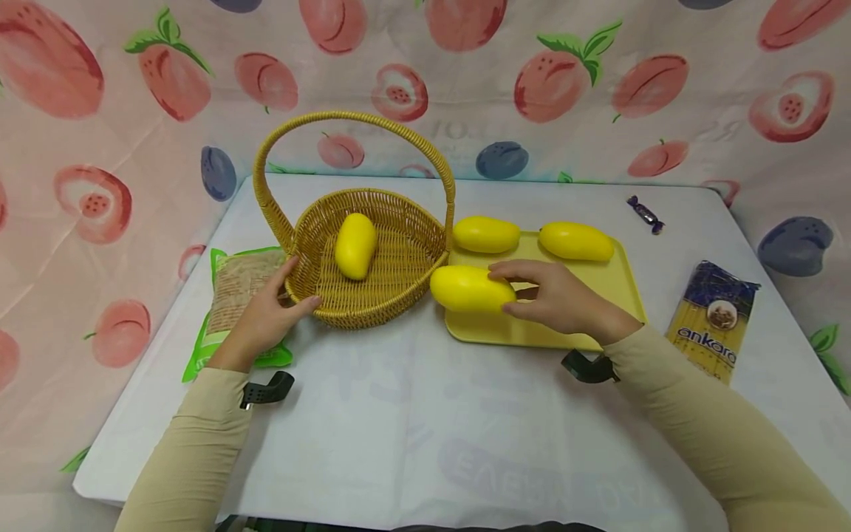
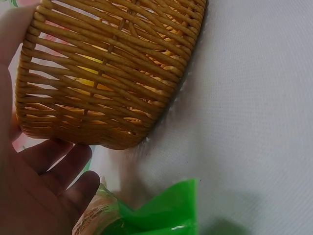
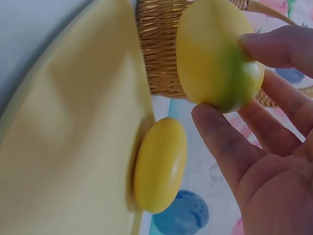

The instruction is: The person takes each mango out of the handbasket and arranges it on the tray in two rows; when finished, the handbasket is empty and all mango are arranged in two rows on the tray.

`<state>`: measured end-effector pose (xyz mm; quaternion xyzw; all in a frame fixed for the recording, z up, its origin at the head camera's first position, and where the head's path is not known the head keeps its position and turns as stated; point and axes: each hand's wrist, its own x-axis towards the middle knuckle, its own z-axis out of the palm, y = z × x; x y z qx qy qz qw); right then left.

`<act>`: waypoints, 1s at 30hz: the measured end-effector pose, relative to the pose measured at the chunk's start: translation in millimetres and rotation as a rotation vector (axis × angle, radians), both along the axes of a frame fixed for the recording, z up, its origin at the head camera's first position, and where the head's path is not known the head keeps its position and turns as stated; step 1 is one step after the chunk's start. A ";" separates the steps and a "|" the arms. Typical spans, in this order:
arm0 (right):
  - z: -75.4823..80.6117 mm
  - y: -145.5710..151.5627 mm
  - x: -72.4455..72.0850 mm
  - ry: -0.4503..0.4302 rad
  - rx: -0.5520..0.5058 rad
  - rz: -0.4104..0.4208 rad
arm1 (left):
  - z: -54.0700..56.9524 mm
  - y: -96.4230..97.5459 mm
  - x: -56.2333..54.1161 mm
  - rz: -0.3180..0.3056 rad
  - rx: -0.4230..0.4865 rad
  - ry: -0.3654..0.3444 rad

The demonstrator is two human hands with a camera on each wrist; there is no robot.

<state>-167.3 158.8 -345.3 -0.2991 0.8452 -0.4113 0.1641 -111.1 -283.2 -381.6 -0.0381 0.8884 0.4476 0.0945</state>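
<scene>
My right hand (image 1: pixel 558 299) pinches a yellow mango (image 1: pixel 468 289) by one end, between thumb and fingers, over the left part of the yellow tray (image 1: pixel 518 334). In the right wrist view this mango (image 3: pixel 210 54) has a green patch near the fingertips. With my left hand (image 1: pixel 262 321) I hold the left rim of a wicker basket (image 1: pixel 372 314), thumb at the rim and fingers along the outer wall. One mango (image 1: pixel 355 247) lies inside the basket. Two others, a left mango (image 1: pixel 487 234) and a right mango (image 1: pixel 576 241), lie along the tray's far side.
A green-edged bag (image 1: pixel 242 292) lies left of the basket, partly beneath my left hand. To the tray's right are a blue and gold packet (image 1: pixel 714 318) and, farther back, a small dark wrapped candy (image 1: pixel 645 215). The basket's tall handle (image 1: pixel 355 116) arches above it.
</scene>
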 end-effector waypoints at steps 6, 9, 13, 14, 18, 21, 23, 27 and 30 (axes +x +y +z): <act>-11.0 9.3 1.3 -0.032 0.019 -0.025 | 0.6 -0.2 0.0 0.000 -0.005 0.001; -16.0 12.0 2.4 -0.045 0.022 -0.031 | 0.5 -0.1 0.0 0.001 -0.014 0.000; -20.7 14.4 4.7 -0.046 0.038 -0.034 | 0.6 0.1 0.0 0.002 -0.024 0.000; -21.6 14.9 5.2 -0.045 0.045 -0.037 | 0.5 0.1 -0.1 0.002 -0.024 0.000; -25.8 17.3 5.9 -0.054 0.068 -0.044 | 0.3 0.1 -0.3 0.006 -0.018 -0.006; -28.9 19.4 6.9 -0.070 0.072 -0.040 | 0.1 0.1 -0.2 0.006 -0.015 -0.009; -30.6 20.3 7.6 -0.078 0.071 -0.036 | 0.0 0.1 -0.1 0.006 -0.014 -0.009; -32.0 21.4 8.9 -0.070 0.072 -0.030 | -0.2 -0.2 -0.2 0.006 -0.010 -0.010; -32.8 21.6 9.6 -0.062 0.072 -0.025 | -0.3 -0.6 -0.6 0.004 -0.009 -0.008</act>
